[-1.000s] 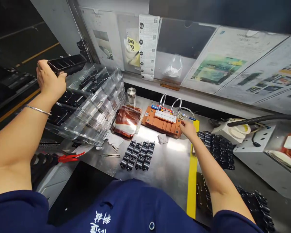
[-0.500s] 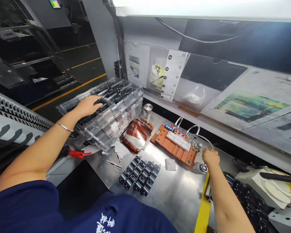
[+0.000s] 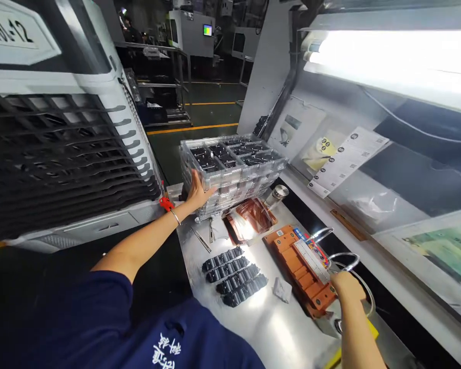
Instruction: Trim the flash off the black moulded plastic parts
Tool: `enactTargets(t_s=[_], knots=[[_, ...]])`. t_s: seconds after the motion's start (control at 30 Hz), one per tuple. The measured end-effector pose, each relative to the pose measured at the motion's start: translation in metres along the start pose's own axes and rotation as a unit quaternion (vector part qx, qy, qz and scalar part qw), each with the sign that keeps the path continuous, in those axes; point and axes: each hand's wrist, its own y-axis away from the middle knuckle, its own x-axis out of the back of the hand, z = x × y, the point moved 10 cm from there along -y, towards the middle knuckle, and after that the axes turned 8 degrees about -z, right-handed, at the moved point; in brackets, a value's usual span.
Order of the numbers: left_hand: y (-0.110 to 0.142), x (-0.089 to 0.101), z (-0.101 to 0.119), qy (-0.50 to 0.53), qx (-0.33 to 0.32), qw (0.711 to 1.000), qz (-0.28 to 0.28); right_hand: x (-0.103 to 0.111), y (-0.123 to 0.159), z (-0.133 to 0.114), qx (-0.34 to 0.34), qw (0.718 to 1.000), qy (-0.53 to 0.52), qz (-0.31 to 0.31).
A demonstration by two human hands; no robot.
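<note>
My left hand (image 3: 198, 195) lies against the near corner of a stack of clear plastic trays (image 3: 242, 179), thumb and fingers spread. Black parts with thin pale pins fill the top tray's compartments. At the right end of an orange fixture block (image 3: 288, 261) is my right hand (image 3: 349, 288), closed; its fingertips and whatever they hold are hidden. The block carries a white marked strip (image 3: 312, 262) and looped silver hoses (image 3: 348, 256). Rows of black ribbed parts (image 3: 234, 277) lie on the metal table (image 3: 267, 328) between my hands.
Behind the black parts are tweezers (image 3: 201, 240), a brown film packet (image 3: 249, 219) and a metal-lidded jar (image 3: 279, 192). A folded grey-white cloth (image 3: 281, 289) lies by the fixture. A red-handled tool (image 3: 166, 203) is near my left wrist. A slatted white machine (image 3: 111, 215) stands left.
The view has swung left. My left hand has gone from over the top tray to the stack's near corner. My right hand stays by the fixture's right end.
</note>
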Motion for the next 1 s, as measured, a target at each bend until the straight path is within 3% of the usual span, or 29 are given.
enactTargets(t_s=[0.13,0.2,0.3,0.4,0.43,0.5,0.57,0.63,0.77,0.87,0.93,1.0], knots=[[0.005,-0.003,-0.006,0.023,-0.049,0.999,0.01,0.023,0.036,-0.125,0.1,0.995,0.001,-0.004],[0.01,-0.004,-0.009,0.034,-0.071,0.996,0.036,0.041,0.068,-0.205,0.218,0.975,-0.04,0.023],[0.017,-0.012,-0.018,0.048,-0.083,0.993,0.07,0.076,0.146,-0.329,0.462,0.874,-0.124,0.092],[0.021,-0.022,-0.024,0.053,-0.08,0.992,0.079,0.097,0.213,-0.422,0.606,0.767,-0.13,0.169],[0.022,-0.024,-0.025,0.053,-0.078,0.992,0.078,0.098,0.224,-0.446,0.624,0.751,-0.112,0.184],[0.021,-0.027,-0.027,0.056,-0.073,0.993,0.074,0.091,0.228,-0.486,0.623,0.756,-0.071,0.189],[0.02,-0.028,-0.028,0.062,-0.066,0.994,0.067,0.085,0.217,-0.509,0.602,0.775,-0.058,0.185],[0.019,-0.028,-0.027,0.073,-0.06,0.994,0.06,0.085,0.206,-0.516,0.589,0.779,-0.083,0.198],[0.019,-0.022,-0.023,0.108,-0.059,0.991,0.045,0.094,0.202,-0.508,0.593,0.753,-0.151,0.244],[0.024,-0.01,-0.021,0.146,-0.055,0.987,0.039,0.097,0.203,-0.502,0.585,0.752,-0.185,0.24],[0.026,-0.001,-0.036,0.268,0.004,0.963,0.035,0.096,0.203,-0.501,0.582,0.762,-0.188,0.212],[0.027,-0.006,-0.057,0.416,0.1,0.904,0.001,0.091,0.203,-0.501,0.581,0.775,-0.173,0.18]])
